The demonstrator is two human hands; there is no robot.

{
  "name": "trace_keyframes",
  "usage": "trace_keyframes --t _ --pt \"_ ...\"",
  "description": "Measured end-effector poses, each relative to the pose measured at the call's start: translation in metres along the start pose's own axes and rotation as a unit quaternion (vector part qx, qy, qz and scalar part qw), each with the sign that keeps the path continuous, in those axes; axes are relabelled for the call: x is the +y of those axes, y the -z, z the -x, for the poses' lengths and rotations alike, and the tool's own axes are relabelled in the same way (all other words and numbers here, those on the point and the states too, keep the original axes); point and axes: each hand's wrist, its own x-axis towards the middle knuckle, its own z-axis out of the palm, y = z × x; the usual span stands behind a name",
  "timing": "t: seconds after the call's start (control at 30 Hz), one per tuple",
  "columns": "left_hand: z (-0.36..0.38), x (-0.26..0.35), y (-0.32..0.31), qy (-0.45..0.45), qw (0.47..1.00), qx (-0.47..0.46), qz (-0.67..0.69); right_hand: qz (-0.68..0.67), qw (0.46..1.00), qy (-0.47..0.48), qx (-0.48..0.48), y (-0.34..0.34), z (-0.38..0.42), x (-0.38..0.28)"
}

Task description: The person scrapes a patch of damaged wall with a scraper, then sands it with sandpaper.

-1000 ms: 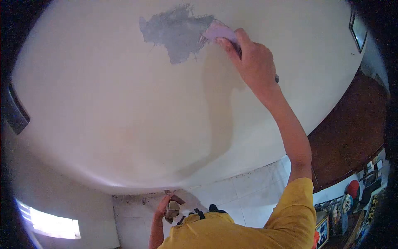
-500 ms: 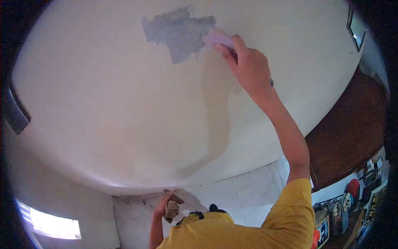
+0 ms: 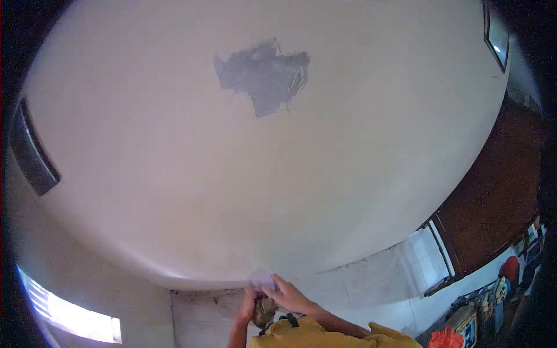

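1. Both hands meet low in the frame, just left of bottom centre, above the yellow shirt (image 3: 325, 336).
2. The right hand (image 3: 293, 300) has its grip closed on a pale putty knife (image 3: 262, 279), whose blade pokes up past the fingertips toward the ceiling edge.
3. The left hand (image 3: 246, 310) is curled round a small brownish lump (image 3: 265, 310), held tight against the right hand; what it is I cannot tell.
4. The blade sits directly over the lump, the two touching or nearly so.
5. Well apart from them, in the upper middle of the frame, a grey patch of filler (image 3: 264, 75) marks the white ceiling (image 3: 174, 174).
6. A dark wooden door (image 3: 493, 197) stands at the right, a bright window (image 3: 69, 316) at lower left.
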Motion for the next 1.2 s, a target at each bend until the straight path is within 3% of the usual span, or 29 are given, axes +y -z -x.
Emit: trace_keyframes --t 0.1,0.2,0.23,0.33,0.47,0.5,0.6,0.7,0.77,0.8,0.97,1.07,1.1,1.2 --pt "0.006 -0.024 0.004 -0.151 0.927 0.066 -0.336 0.069 0.988 0.117 -0.071 -0.016 0.017 0.035" --pt "0.026 -0.016 -0.007 -0.03 0.968 0.055 -0.242 0.014 0.975 0.061 -0.215 -0.003 0.026 0.036" --pt "0.025 -0.019 0.0 0.002 0.962 0.045 -0.27 0.008 0.977 0.092 -0.192 0.003 0.036 0.031" --pt "0.039 0.002 -0.022 -0.001 0.928 -0.021 -0.373 -0.029 0.972 0.027 -0.233 0.025 0.051 0.021" --pt "0.04 -0.014 -0.037 -0.038 0.929 -0.087 -0.357 -0.015 0.993 0.039 -0.111 0.045 0.06 0.029" --pt "0.047 0.003 -0.059 -0.117 0.907 -0.084 -0.397 0.009 0.992 -0.024 -0.126 0.058 0.065 0.002" --pt "0.044 -0.012 -0.058 -0.12 0.919 -0.084 -0.365 0.01 0.995 0.018 -0.101 0.056 0.065 0.022" --pt "0.039 0.004 -0.066 -0.118 0.902 -0.149 -0.387 -0.022 0.968 0.249 0.038 0.039 0.059 0.062" --pt "0.038 0.016 -0.074 -0.051 0.879 -0.111 -0.46 -0.191 0.963 0.172 0.085 0.01 0.051 0.102" --pt "0.039 0.018 -0.077 -0.017 0.864 -0.094 -0.494 -0.209 0.969 0.122 0.053 0.011 0.048 0.109" --pt "0.04 0.028 -0.085 -0.078 0.886 -0.073 -0.451 -0.297 0.936 -0.137 -0.128 0.032 0.05 0.099" --pt "0.031 0.013 -0.082 -0.097 0.89 -0.039 -0.444 -0.354 0.905 -0.172 -0.163 0.029 0.035 0.123" --pt "0.028 0.01 -0.084 -0.102 0.894 -0.028 -0.436 -0.379 0.884 -0.222 -0.16 0.029 0.03 0.131" --pt "0.029 0.018 -0.094 -0.03 0.906 0.031 -0.422 -0.422 0.862 -0.207 -0.189 0.041 0.03 0.122"
